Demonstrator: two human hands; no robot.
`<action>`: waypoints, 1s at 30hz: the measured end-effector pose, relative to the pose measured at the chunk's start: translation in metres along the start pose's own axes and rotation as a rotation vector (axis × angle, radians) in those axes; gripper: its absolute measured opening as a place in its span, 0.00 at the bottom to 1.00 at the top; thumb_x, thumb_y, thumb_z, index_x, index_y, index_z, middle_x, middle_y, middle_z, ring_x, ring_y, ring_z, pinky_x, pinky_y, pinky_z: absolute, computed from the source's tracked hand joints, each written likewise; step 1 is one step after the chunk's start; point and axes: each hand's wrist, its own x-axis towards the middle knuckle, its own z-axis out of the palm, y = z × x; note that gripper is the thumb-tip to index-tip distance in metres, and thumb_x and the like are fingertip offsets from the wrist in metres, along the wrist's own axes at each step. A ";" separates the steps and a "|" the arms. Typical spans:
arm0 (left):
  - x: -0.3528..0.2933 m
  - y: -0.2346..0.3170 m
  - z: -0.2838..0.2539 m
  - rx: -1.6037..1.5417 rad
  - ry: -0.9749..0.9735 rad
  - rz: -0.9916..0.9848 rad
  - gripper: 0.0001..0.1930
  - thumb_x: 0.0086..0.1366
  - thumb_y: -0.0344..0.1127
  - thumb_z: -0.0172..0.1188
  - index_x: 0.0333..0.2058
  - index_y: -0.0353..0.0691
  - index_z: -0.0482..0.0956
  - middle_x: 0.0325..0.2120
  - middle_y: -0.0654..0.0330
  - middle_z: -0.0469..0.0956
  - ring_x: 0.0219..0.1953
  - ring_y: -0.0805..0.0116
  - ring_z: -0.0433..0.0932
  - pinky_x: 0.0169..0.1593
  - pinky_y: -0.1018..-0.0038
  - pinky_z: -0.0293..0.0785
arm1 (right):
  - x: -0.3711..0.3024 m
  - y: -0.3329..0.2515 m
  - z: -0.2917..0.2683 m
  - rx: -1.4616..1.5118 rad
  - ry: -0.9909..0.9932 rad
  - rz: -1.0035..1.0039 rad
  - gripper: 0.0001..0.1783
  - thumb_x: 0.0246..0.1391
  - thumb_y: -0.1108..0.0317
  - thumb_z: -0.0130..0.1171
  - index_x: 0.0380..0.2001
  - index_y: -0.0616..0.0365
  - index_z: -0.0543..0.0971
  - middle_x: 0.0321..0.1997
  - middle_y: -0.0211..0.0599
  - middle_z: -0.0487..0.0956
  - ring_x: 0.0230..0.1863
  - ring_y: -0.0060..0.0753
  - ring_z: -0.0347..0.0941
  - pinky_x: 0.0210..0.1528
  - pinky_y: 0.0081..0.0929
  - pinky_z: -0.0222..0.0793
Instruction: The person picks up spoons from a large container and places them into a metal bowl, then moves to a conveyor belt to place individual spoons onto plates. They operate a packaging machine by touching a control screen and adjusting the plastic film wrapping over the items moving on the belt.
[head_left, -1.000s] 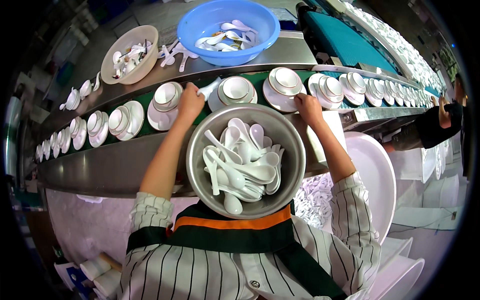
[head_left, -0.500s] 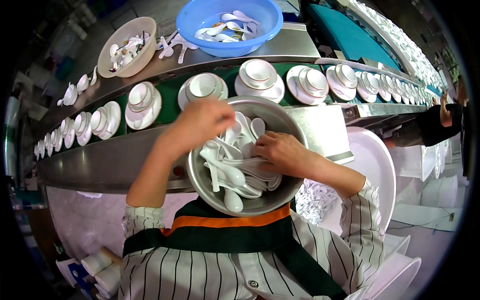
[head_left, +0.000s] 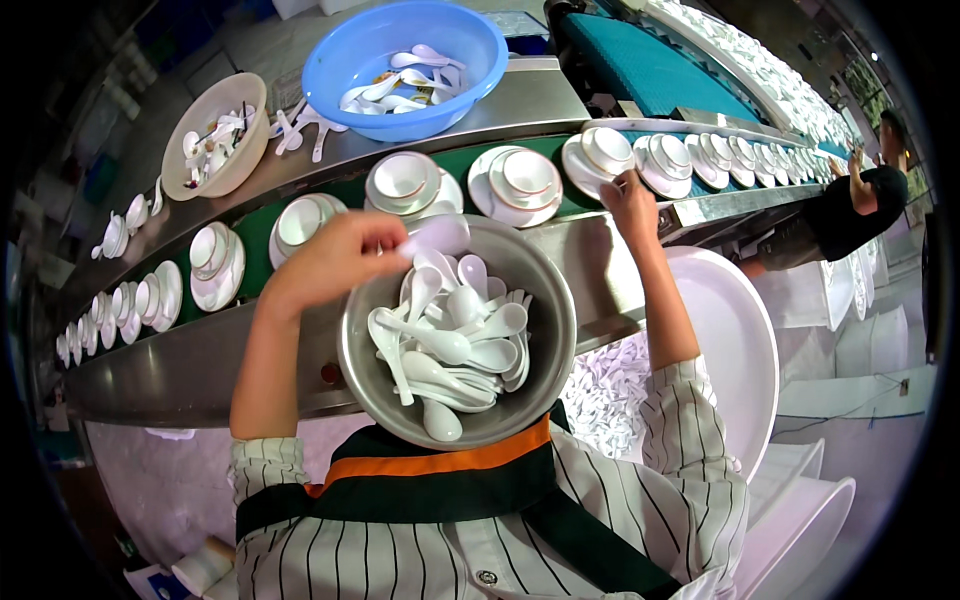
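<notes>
A steel bowl (head_left: 556, 330) full of white spoons (head_left: 440, 345) stands in front of me, near my apron. My left hand (head_left: 345, 255) is closed at the bowl's far left side. A slightly blurred white spoon (head_left: 440, 235) projects from its fingertips over the far rim. Out to the right, my right hand (head_left: 632, 205) has its fingers pinched together at the near edge of a dish set (head_left: 592, 160) on the green belt. What these fingers hold, if anything, is hidden. Other dish sets (head_left: 518, 185) of stacked small bowls and plates line the belt.
Beyond the belt, a blue basin (head_left: 405, 122) and a beige basin (head_left: 215, 165) hold more spoons. Below my right arm is a large white tub (head_left: 735, 350) with many white pieces. A person in dark clothing (head_left: 865, 215) stands far right beside the line.
My right hand has left the spoons and reached out to a dish set. My left hand now holds a spoon by the bowl's far rim. The dish sets sit further left in view.
</notes>
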 end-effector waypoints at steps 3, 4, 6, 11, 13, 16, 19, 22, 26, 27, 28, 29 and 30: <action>0.044 -0.019 -0.006 -0.104 0.178 -0.055 0.07 0.53 0.30 0.60 0.28 0.36 0.71 0.18 0.68 0.70 0.19 0.85 0.65 0.22 0.86 0.59 | 0.007 0.013 0.021 -0.178 -0.018 0.005 0.12 0.46 0.58 0.56 0.30 0.54 0.74 0.23 0.46 0.77 0.27 0.49 0.75 0.29 0.42 0.68; 0.056 -0.027 -0.006 -0.099 0.182 -0.051 0.07 0.53 0.30 0.60 0.28 0.36 0.71 0.18 0.68 0.70 0.19 0.85 0.65 0.22 0.86 0.59 | 0.009 0.009 0.025 -0.201 0.010 -0.014 0.11 0.46 0.58 0.56 0.30 0.53 0.75 0.23 0.45 0.77 0.26 0.48 0.75 0.28 0.41 0.68; 0.082 -0.044 -0.004 -0.125 0.205 -0.176 0.07 0.54 0.30 0.60 0.28 0.36 0.71 0.16 0.69 0.69 0.15 0.84 0.64 0.17 0.85 0.56 | 0.011 0.012 0.037 -0.244 0.080 -0.104 0.09 0.47 0.59 0.55 0.28 0.50 0.77 0.21 0.40 0.77 0.24 0.43 0.75 0.26 0.39 0.68; 0.104 -0.097 0.009 -0.013 0.259 -0.406 0.09 0.51 0.34 0.61 0.25 0.37 0.70 0.11 0.67 0.67 0.10 0.78 0.63 0.13 0.81 0.56 | 0.007 -0.003 0.022 -0.081 0.120 -0.338 0.09 0.49 0.62 0.55 0.32 0.52 0.78 0.32 0.38 0.77 0.31 0.42 0.73 0.30 0.34 0.68; 0.103 -0.110 0.014 0.087 0.272 -0.384 0.08 0.52 0.34 0.59 0.24 0.36 0.72 0.12 0.65 0.69 0.10 0.75 0.66 0.13 0.79 0.59 | 0.003 -0.006 0.003 -0.030 0.140 -0.218 0.08 0.48 0.64 0.55 0.32 0.54 0.77 0.31 0.39 0.77 0.31 0.44 0.73 0.31 0.35 0.68; 0.105 -0.133 0.016 0.101 0.294 -0.374 0.09 0.54 0.28 0.47 0.21 0.31 0.75 0.12 0.57 0.72 0.11 0.69 0.71 0.12 0.73 0.64 | 0.015 0.028 -0.003 -0.040 0.025 -0.016 0.10 0.48 0.64 0.53 0.31 0.56 0.77 0.29 0.47 0.76 0.32 0.50 0.73 0.34 0.39 0.68; 0.093 -0.144 0.014 -0.014 0.305 -0.444 0.09 0.55 0.27 0.47 0.25 0.31 0.76 0.16 0.58 0.74 0.14 0.71 0.72 0.16 0.76 0.66 | 0.021 0.053 0.007 -0.082 -0.062 0.052 0.11 0.45 0.63 0.53 0.29 0.57 0.78 0.26 0.51 0.76 0.32 0.52 0.72 0.35 0.40 0.68; 0.074 -0.145 -0.005 0.325 0.391 -0.295 0.08 0.53 0.24 0.46 0.26 0.29 0.75 0.19 0.51 0.75 0.19 0.62 0.76 0.22 0.69 0.71 | 0.030 0.049 0.026 -0.077 -0.055 -0.087 0.15 0.46 0.58 0.55 0.29 0.59 0.78 0.26 0.50 0.77 0.30 0.52 0.74 0.34 0.41 0.68; 0.046 -0.055 -0.007 0.431 0.611 -0.123 0.07 0.52 0.30 0.54 0.29 0.33 0.75 0.24 0.51 0.76 0.28 0.60 0.76 0.34 0.68 0.70 | 0.024 0.008 0.012 -0.321 -0.208 -0.098 0.24 0.44 0.44 0.57 0.32 0.55 0.79 0.25 0.49 0.77 0.30 0.49 0.75 0.31 0.40 0.69; 0.041 -0.033 -0.002 0.352 0.603 -0.019 0.08 0.52 0.32 0.56 0.30 0.34 0.75 0.24 0.52 0.76 0.28 0.61 0.76 0.34 0.69 0.70 | 0.021 -0.008 0.000 -0.395 -0.256 -0.125 0.22 0.45 0.47 0.58 0.32 0.55 0.79 0.26 0.47 0.78 0.29 0.46 0.75 0.30 0.38 0.70; 0.035 -0.006 0.004 0.269 0.418 -0.029 0.08 0.51 0.32 0.57 0.30 0.34 0.75 0.24 0.52 0.76 0.27 0.61 0.75 0.33 0.70 0.69 | 0.017 -0.021 -0.006 -0.298 -0.162 -0.220 0.20 0.44 0.50 0.58 0.29 0.57 0.78 0.25 0.45 0.77 0.28 0.45 0.75 0.29 0.36 0.70; 0.026 0.014 0.014 0.185 0.241 -0.037 0.09 0.51 0.33 0.58 0.30 0.34 0.75 0.24 0.52 0.75 0.27 0.61 0.75 0.33 0.70 0.69 | 0.013 -0.038 -0.012 -0.195 -0.064 -0.318 0.18 0.44 0.53 0.59 0.26 0.59 0.77 0.24 0.44 0.77 0.26 0.44 0.75 0.27 0.35 0.70; 0.019 0.024 0.023 0.178 0.056 0.058 0.10 0.51 0.32 0.58 0.32 0.35 0.75 0.26 0.55 0.75 0.29 0.62 0.74 0.35 0.70 0.69 | 0.010 -0.063 -0.028 -0.027 -0.127 -0.396 0.16 0.43 0.55 0.59 0.26 0.58 0.77 0.24 0.43 0.77 0.25 0.44 0.75 0.27 0.35 0.69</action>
